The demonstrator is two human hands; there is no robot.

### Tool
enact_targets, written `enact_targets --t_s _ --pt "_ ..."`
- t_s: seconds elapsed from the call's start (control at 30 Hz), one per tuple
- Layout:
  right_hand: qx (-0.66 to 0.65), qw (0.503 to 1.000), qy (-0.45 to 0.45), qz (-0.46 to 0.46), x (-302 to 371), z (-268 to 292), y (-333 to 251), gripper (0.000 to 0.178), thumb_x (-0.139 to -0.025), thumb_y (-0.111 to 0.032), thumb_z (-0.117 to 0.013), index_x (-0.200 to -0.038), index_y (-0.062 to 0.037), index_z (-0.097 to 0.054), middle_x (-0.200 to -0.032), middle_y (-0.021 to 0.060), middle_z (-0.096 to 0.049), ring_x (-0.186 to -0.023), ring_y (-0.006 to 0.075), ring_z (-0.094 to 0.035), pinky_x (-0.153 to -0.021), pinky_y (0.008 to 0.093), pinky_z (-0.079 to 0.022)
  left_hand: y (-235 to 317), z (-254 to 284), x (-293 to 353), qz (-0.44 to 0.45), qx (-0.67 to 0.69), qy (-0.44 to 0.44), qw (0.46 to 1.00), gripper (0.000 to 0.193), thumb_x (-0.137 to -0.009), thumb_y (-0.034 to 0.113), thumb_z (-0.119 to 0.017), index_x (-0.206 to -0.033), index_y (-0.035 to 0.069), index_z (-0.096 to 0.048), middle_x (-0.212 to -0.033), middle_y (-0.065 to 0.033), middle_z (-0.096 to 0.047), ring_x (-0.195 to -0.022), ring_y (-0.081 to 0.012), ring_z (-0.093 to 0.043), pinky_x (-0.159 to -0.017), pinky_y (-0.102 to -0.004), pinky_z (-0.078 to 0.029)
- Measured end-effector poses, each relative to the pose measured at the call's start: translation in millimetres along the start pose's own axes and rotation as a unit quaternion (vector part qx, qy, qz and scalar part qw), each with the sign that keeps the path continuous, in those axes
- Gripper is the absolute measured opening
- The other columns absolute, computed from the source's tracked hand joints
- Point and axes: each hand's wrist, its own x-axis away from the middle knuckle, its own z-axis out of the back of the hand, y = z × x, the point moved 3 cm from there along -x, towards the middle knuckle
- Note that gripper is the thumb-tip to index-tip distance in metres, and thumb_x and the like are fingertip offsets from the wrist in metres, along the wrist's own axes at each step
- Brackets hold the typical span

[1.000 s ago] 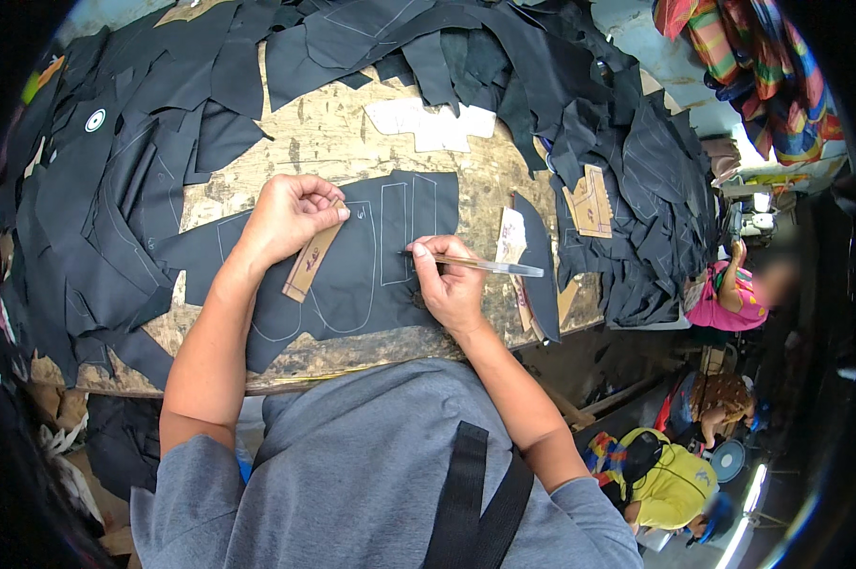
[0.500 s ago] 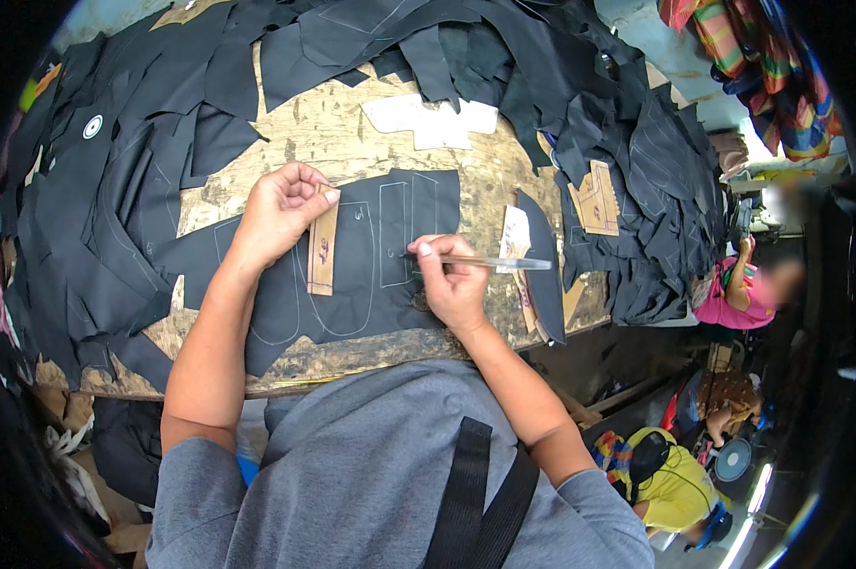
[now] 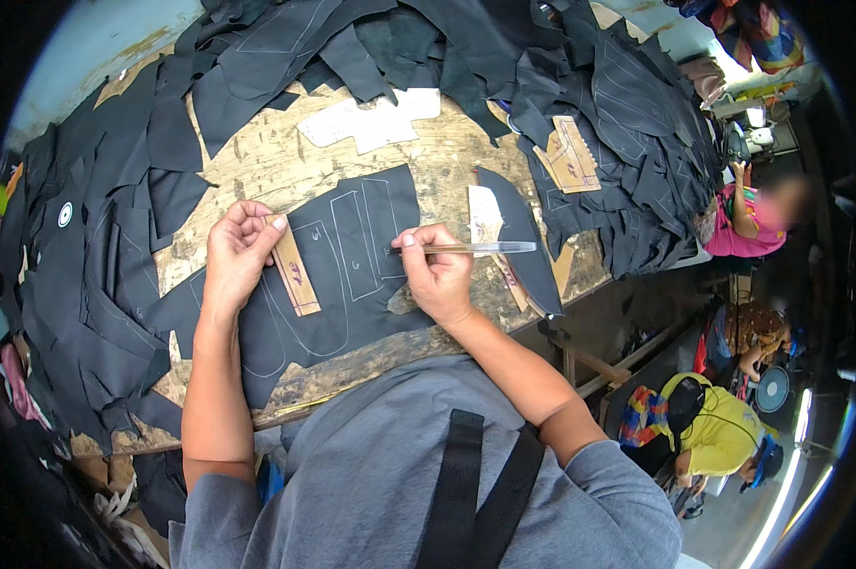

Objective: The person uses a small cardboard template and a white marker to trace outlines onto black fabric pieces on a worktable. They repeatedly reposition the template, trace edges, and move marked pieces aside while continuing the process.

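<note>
My left hand (image 3: 243,248) pinches the top end of a narrow brown cardboard template (image 3: 298,280) and holds it over a black sheet of leather-like material (image 3: 305,334). Between the fingers of my right hand (image 3: 439,275) is a pen (image 3: 485,248) with a clear barrel, its tip at the sheet beside a pale-outlined narrow rectangle. Several pale outlines, some long and rounded, others narrow and straight, mark the sheet. It lies on a worn wooden table (image 3: 447,156). Right of my right hand are a curved black piece (image 3: 523,228) and a white paper template (image 3: 485,211).
Black offcuts (image 3: 106,228) heap along the left, far and right sides. A white template (image 3: 371,121) lies beyond the sheet; a notched cardboard template (image 3: 570,161) rests on the right heap. Two people, in pink (image 3: 746,223) and yellow (image 3: 717,431), are off to the right.
The whole view has turned and shifted. Relative to the sheet, the pen tip has moved slightly right, from the marked rectangle toward the one beside it. My left hand still holds the cardboard template.
</note>
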Motion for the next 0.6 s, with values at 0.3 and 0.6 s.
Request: enact_targets --t_s 0.3,0.6 --pt "0.079 0.997 -0.012 -0.006 -5.8 0.9 -3.6 0.014 -0.091 -0.004 -0.058 -0.078 0.0005 -0.055 -0.077 0.0072 -0.064 -0.067 0.0083 -0.057 -0.060 0.0226 -0.047 1.3 5.3 -1.9 0.005 0.028 -0.004 1.000 0.013 -0.088 0.007 -0.065 -0.094 0.006 -0.054 -0.068 0.0035 -0.056 -0.055 -0.0021 -0.048 -0.049 -0.0169 -0.039" --pt "0.007 0.997 -0.074 0.012 -4.1 -16.6 -11.7 0.010 -0.087 -0.002 -0.061 -0.079 0.0003 -0.055 -0.082 0.0100 -0.065 -0.072 0.0136 -0.063 -0.061 0.0250 -0.049 1.6 4.3 -1.0 0.016 0.021 -0.011 1.000 0.017 -0.085 0.004 -0.067 -0.096 0.002 -0.054 -0.071 0.0010 -0.057 -0.058 -0.0030 -0.050 -0.051 -0.0173 -0.041"
